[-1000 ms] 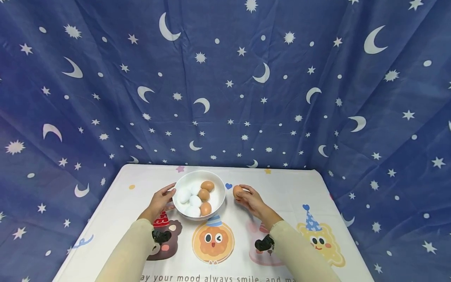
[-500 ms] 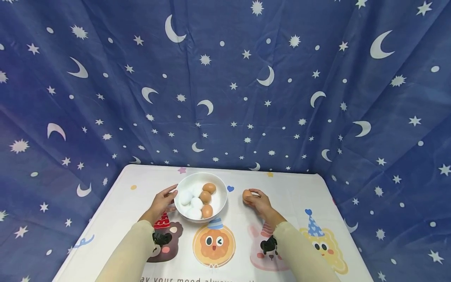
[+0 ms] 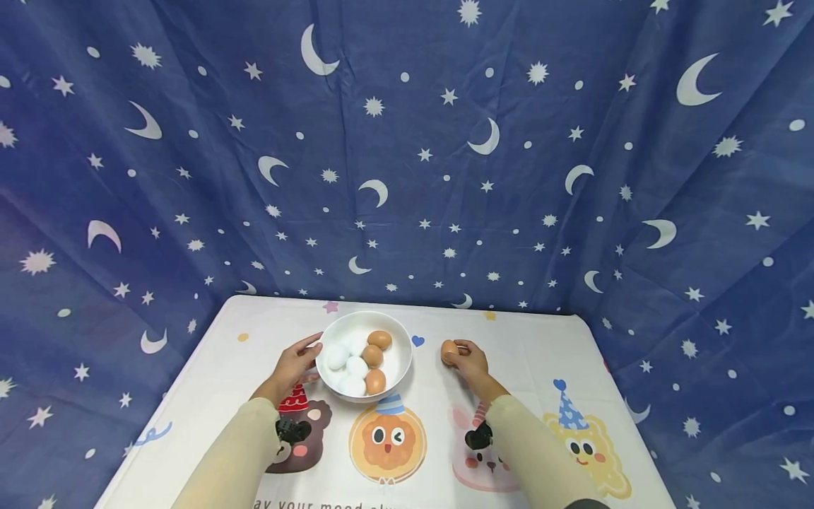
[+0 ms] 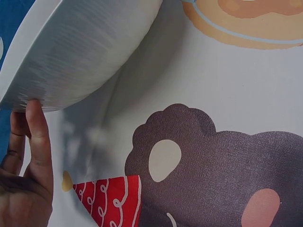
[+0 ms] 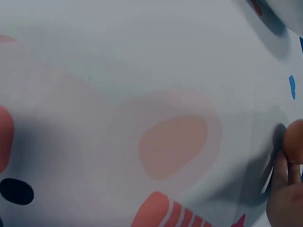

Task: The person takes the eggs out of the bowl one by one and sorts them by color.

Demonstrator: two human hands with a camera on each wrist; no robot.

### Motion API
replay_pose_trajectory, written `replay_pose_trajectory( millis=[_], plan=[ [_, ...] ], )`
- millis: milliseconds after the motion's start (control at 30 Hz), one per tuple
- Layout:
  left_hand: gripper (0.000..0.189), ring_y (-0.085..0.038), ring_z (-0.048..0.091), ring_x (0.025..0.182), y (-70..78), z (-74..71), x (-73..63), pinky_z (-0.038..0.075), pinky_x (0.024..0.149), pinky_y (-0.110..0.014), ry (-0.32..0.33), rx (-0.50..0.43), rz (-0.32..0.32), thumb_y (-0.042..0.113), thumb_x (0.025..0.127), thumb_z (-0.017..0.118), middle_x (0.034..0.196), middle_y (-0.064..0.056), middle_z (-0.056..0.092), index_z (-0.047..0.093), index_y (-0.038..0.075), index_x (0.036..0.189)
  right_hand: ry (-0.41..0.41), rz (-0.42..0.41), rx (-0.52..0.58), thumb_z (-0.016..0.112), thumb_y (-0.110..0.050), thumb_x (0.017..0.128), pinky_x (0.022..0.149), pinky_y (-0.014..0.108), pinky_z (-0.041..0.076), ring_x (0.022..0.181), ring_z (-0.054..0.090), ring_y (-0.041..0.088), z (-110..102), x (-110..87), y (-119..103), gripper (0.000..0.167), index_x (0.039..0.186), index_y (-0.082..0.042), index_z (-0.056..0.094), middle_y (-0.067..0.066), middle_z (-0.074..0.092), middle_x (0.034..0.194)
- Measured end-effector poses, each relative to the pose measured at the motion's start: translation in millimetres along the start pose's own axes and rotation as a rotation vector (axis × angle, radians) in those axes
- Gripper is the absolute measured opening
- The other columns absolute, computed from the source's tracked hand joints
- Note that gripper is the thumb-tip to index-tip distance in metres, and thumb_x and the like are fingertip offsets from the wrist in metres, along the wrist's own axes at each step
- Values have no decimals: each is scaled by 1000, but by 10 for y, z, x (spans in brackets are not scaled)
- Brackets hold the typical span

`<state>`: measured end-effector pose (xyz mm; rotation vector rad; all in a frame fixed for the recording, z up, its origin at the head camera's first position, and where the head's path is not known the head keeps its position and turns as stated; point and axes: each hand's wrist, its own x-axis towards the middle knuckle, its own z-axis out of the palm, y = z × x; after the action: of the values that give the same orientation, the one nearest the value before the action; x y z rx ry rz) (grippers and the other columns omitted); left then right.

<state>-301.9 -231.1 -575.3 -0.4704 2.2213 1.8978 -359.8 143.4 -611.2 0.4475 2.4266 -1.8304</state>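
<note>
A white bowl (image 3: 403,375) stands left of centre on the table, holding several white and brown eggs (image 3: 379,340). At its left side my left hand (image 3: 292,369) touches the outer wall with extended fingers. In the left wrist view, the thumb and fingers (image 4: 40,137) of that hand meet the bowl's underside (image 4: 90,56). To the right of the bowl, my right hand (image 3: 468,364) pinches a brown egg (image 3: 449,351) low over the cloth. The right wrist view catches this egg (image 5: 294,142) only at its right edge, where fingertips touch it from below.
A white tablecloth (image 3: 242,375) with printed cartoon figures covers the table. Behind and at both sides hangs a blue curtain (image 3: 407,141) with moons and stars. A dark wrist device (image 3: 478,437) sits on each forearm.
My right hand has moved right, away from the bowl, with the brown egg in its grip. The left hand stays at the bowl's side. The head view has shifted slightly.
</note>
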Motion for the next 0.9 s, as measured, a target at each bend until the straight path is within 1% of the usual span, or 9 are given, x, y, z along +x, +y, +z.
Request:
replay_pose_trajectory(
  millis=[133,233,367,467,633,900],
  plan=[
    [52,-38,56,123,-1,3,11,61,82,-35,-1,-5,3,34,102,55,136,-21,49,42,20,151,58,-24,-106,79,-10,79,67,20,53,90,60,22,42,10,-10,45,121,-3,64,15,66,107],
    [52,-37,57,121,-13,1,14,61,82,-35,1,-10,5,34,102,55,135,-20,49,42,20,150,80,-36,-144,79,-10,77,68,21,49,91,58,23,60,8,-21,45,119,-3,64,13,66,105],
    [52,-34,59,118,-28,-4,21,62,81,-34,5,-16,1,34,101,56,130,-19,50,44,21,149,88,-30,-146,79,-9,76,70,24,49,92,57,23,69,0,-41,46,119,-3,65,12,64,103],
    [52,-35,59,118,-36,-5,22,62,81,-34,3,-13,0,34,101,56,129,-19,50,44,21,149,87,-24,-142,79,-9,77,71,24,49,92,57,23,72,-3,-45,46,121,-3,65,12,64,104],
    [52,-38,57,122,-31,0,12,62,81,-33,7,-4,0,35,101,55,132,-19,50,43,21,150,78,-15,-145,77,-10,79,74,26,50,94,57,24,74,-15,-45,47,124,-4,64,14,64,107],
    [53,-37,57,122,-18,2,-4,61,83,-33,3,-9,2,36,101,54,135,-20,48,41,21,151,83,6,-156,75,-11,82,78,28,53,98,57,25,85,-20,-50,48,127,-3,62,16,64,113]
  ],
)
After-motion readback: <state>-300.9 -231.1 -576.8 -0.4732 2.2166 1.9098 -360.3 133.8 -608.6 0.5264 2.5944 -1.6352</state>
